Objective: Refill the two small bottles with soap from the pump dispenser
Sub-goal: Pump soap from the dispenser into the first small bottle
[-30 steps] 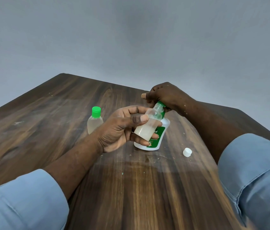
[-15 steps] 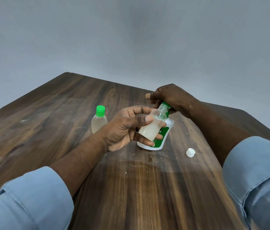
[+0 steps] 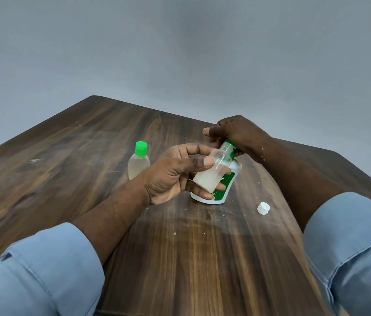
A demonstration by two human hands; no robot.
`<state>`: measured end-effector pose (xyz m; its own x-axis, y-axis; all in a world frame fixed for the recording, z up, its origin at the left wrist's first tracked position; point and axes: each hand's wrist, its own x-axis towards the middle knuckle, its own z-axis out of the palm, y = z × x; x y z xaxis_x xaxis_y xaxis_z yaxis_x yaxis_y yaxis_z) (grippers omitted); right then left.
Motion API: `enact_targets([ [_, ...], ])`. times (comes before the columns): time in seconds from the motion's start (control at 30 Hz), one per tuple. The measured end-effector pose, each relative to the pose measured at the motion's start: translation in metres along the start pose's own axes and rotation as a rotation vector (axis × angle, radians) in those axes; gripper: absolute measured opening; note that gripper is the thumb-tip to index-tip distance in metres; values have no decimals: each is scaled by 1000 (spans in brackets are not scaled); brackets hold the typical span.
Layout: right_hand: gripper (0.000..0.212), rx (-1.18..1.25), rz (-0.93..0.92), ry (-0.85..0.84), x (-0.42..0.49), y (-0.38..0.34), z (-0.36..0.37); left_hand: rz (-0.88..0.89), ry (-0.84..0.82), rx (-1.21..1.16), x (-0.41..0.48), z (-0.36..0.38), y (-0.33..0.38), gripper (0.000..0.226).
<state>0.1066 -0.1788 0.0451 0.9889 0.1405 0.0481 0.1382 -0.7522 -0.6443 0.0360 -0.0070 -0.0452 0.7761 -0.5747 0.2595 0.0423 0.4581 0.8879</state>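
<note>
Tilting in the left hand [image 3: 173,174], the open small bottle [image 3: 210,173] leans with its long axis running from seven o'clock at the base to one o'clock at the neck, which puts its mouth right under the green head of the pump dispenser [image 3: 226,185]. The left fingers [image 3: 199,162] curl around the bottle's body, thumb on top, gripping it; milky soap fills roughly the lower half. The right hand [image 3: 239,133] lies over the pump head, at one o'clock from the bottle, fingers bent down around the green top, so it is the hand placed to press. Everything, I'd judge, turns on the nozzle lining up with that narrow mouth. That meeting point is hidden behind neck and knuckles, so I cannot tell whether soap is flowing. The dispenser stands on the counter [image 3: 84,156], largely screened by the bottle. At nine o'clock stands the other small bottle [image 3: 138,166], green cap on; a loose white cap [image 3: 263,208] lies at four o'clock.
</note>
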Motion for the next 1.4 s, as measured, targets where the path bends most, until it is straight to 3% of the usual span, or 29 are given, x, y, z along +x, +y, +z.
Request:
enact_targets([
  [0.2, 40, -74, -46, -16, 2, -4, -8, 18, -11, -13, 1, 1, 1, 33],
  [0.57, 25, 14, 3, -32, 7, 5, 0, -5, -3, -2, 0, 1, 0, 30],
  [0.8, 39, -65, -34, -51, 6, -4, -10, 14, -3, -23, 2, 2, 0, 30],
  [0.97, 23, 27, -3, -38, 5, 1, -3, 19, -2, -13, 1, 0, 0, 29],
  [1.13, 23, 80, 10, -36, 3, 4, 0, -1, 1, 5, 1, -1, -2, 30],
  [1.4, 43, -43, -6, -30, 5, -4, -9, 19, -7, -26, 2, -1, -1, 39],
])
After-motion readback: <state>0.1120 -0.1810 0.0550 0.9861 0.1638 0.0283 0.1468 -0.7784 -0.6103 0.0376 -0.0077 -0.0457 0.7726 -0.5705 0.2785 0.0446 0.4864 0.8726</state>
